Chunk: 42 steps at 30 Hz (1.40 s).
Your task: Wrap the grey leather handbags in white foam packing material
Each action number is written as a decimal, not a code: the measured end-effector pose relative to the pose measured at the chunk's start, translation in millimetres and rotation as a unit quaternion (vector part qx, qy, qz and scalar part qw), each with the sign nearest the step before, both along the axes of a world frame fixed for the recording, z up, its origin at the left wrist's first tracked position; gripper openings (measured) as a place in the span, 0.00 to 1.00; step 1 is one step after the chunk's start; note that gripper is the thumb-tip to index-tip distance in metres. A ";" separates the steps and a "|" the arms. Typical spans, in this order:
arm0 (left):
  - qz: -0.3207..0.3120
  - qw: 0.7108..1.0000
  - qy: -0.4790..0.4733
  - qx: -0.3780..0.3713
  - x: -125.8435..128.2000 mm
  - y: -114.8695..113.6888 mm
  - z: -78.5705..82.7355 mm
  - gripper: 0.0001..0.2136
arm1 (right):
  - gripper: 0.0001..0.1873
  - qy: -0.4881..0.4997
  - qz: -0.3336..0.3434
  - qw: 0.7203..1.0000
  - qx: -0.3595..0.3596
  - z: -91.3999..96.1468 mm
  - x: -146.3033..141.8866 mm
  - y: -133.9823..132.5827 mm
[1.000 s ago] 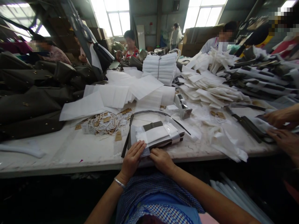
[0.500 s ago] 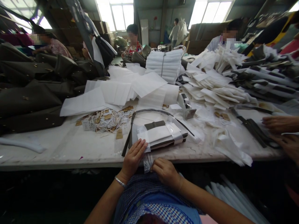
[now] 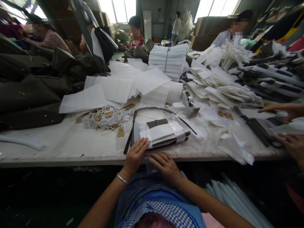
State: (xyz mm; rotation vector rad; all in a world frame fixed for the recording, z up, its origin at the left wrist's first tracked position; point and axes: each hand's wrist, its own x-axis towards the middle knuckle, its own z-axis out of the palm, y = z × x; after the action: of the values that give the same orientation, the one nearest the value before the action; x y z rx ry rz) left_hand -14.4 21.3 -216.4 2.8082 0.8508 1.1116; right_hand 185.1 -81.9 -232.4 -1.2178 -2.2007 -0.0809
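My left hand (image 3: pixel 136 155) lies flat, fingers stretched out, on the near end of a dark bag strap wrapped in white paper and clear film (image 3: pixel 163 133) at the table's front edge. My right hand (image 3: pixel 163 164) sits just right of it at the edge, fingers curled down on a loose end of clear film that hangs over the edge. A thin dark strap (image 3: pixel 130 134) curves around the wrapped piece.
A pile of paper tags with strings (image 3: pixel 106 117) lies left of the piece. White sheets (image 3: pixel 123 87) and wrapped straps (image 3: pixel 220 90) cover the table's (image 3: pixel 71 144) middle and right. Dark olive bags (image 3: pixel 30 91) are stacked left. Another person's hands (image 3: pixel 291 144) work at right. Several people stand behind.
My right hand pulled a strip of clear film off the edge, then moved back up against the table edge. My left hand stayed on the wrapped piece. The camera tilted slightly.
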 end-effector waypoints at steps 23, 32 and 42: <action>0.025 0.999 0.009 0.036 5.2 -1.4 -10.4 0.26 | 0.15 0.163 0.067 0.984 -0.007 29.0 -12.3 4.1; 0.084 0.993 0.070 0.038 4.4 -12.2 6.6 0.23 | 0.15 0.115 0.075 0.991 0.009 64.7 3.6 34.4; 0.059 0.998 0.010 0.011 0.0 -13.0 -1.4 0.14 | 0.11 0.120 -0.001 0.993 -0.002 73.8 1.3 76.4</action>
State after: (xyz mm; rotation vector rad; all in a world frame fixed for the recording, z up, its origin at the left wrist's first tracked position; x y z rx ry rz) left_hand -14.4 8.3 -217.8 2.8241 1.0237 1.1158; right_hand 186.5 -5.6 -158.7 -1.1674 -1.9920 0.0650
